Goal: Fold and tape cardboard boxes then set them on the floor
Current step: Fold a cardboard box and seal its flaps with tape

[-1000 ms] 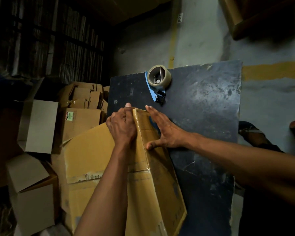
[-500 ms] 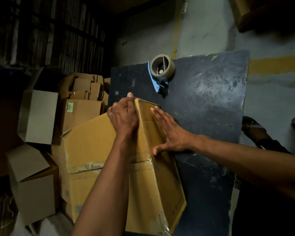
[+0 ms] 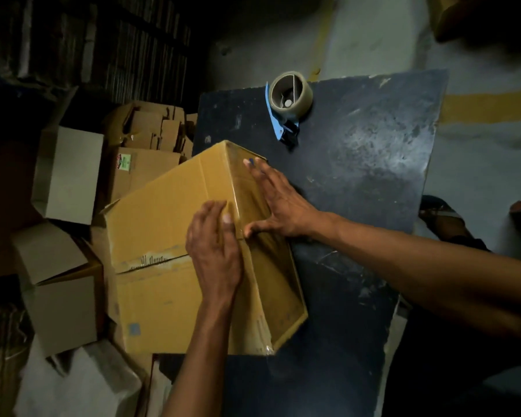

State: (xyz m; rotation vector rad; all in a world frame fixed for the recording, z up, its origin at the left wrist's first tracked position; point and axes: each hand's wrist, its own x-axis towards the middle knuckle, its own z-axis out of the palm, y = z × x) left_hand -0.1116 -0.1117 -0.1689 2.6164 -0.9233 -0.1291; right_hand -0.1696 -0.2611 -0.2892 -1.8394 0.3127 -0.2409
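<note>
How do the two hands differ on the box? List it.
The left hand lies along the taped top edge of the box, fingers bent over it; the right hand lies flat on the side face, fingers spread. The left sits nearer the person, the right farther. Both press the box; neither holds the tape dispenser.

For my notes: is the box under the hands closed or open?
Closed: clear tape covers the flap seam of the box; both hands press it.
</note>
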